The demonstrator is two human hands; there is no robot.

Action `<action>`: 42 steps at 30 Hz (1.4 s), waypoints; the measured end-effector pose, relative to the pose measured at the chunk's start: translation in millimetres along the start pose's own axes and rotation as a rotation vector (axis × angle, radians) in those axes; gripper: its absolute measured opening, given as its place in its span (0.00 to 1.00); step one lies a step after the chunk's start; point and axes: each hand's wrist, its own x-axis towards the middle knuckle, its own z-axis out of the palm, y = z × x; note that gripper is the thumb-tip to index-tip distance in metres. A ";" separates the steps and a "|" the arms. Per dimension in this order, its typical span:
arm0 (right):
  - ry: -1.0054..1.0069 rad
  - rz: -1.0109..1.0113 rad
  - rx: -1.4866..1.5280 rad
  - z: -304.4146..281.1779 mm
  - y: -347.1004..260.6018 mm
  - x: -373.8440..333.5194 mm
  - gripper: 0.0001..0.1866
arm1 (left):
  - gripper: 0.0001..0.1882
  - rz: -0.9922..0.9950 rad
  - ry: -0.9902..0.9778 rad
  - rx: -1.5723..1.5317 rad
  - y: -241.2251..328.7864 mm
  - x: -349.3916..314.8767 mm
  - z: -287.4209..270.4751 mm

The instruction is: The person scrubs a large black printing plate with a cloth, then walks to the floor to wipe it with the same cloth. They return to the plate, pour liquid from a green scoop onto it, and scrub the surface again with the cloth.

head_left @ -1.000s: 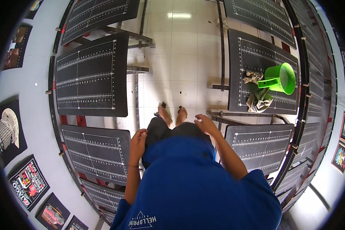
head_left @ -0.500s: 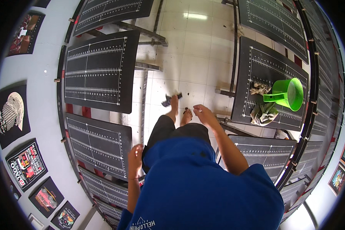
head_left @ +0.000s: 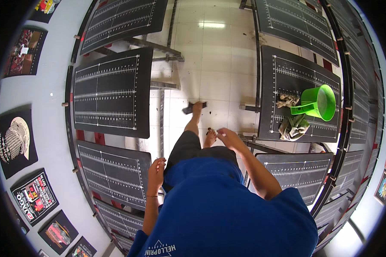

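Observation:
My left hand (head_left: pixel 157 169) hangs by my left thigh with loosely bent fingers and nothing visible in it, close to a black ruled board (head_left: pixel 116 171). Held out in front of my right hip, my right hand (head_left: pixel 228 138) is empty too, its fingers half bent and a little apart. A green plastic measuring jug (head_left: pixel 315 103) with a handle stands on another black ruled board (head_left: pixel 283 64) to the right, out of reach of that hand. Beside the jug lie a crumpled brownish rag (head_left: pixel 288 101) and a crumpled grey-green cloth (head_left: pixel 293 128).
Rows of ruled boards on dark metal frames flank a tiled aisle (head_left: pixel 214 81). Frame arms (head_left: pixel 165 85) jut into it from both sides. My forward foot rests on a dark flat thing (head_left: pixel 188 109). Printed black sheets (head_left: pixel 17 141) hang on the left wall.
My forward foot and the dark thing beneath it have shifted slightly. The view has turned a little, so the left boards sit lower. Both hands stay near my sides, still empty.

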 end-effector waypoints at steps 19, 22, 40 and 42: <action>0.344 0.291 0.017 -17.6 -22.6 -36.5 0.20 | 0.15 0.379 -0.275 -0.072 128.4 224.8 -11.3; 0.417 0.209 -0.010 -8.1 -25.5 -29.9 0.20 | 0.16 0.352 -0.259 -0.171 124.1 227.1 -7.0; 1.239 0.162 0.205 -161.2 -31.5 -112.6 0.13 | 0.13 0.640 -0.726 0.148 269.3 181.1 140.7; 1.486 0.321 0.071 -167.3 -12.2 -129.5 0.14 | 0.13 0.718 -0.856 0.183 296.9 164.9 169.0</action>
